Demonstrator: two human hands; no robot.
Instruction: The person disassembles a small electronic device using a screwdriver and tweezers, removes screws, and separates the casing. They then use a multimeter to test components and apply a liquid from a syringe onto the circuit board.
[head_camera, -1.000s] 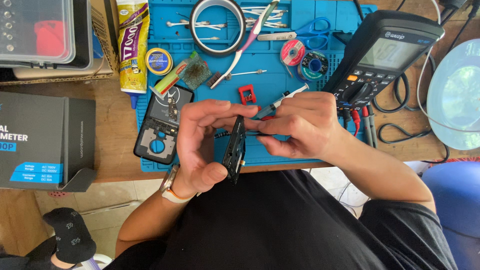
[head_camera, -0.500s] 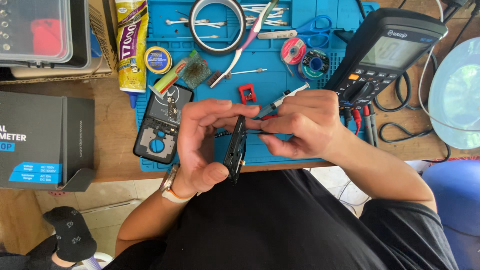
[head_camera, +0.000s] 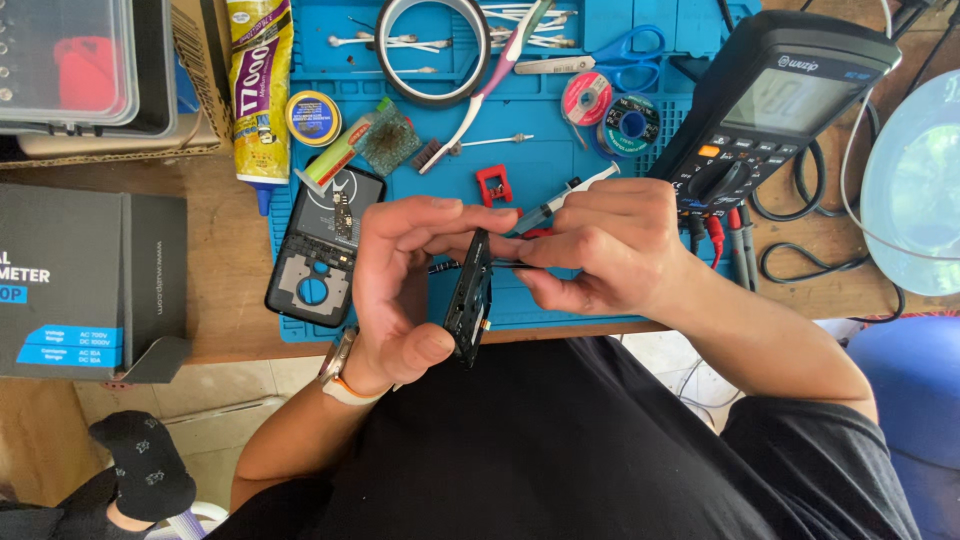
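My left hand grips a thin black phone part, held on edge above the front of the blue work mat. My right hand pinches a slim tool against the upper end of that part; the tool's tip is hidden by my fingers. A small syringe lies on the mat just behind my right hand. An opened black phone body with its circuit board showing lies on the mat left of my left hand.
A black multimeter with red and black leads stands at right. On the mat lie a tape ring, tweezers, blue scissors, solder spools, a glue tube and a red clip. A dark box sits left.
Both hands hold the same pose on the phone part. Only tiny shifts of the fingers show.
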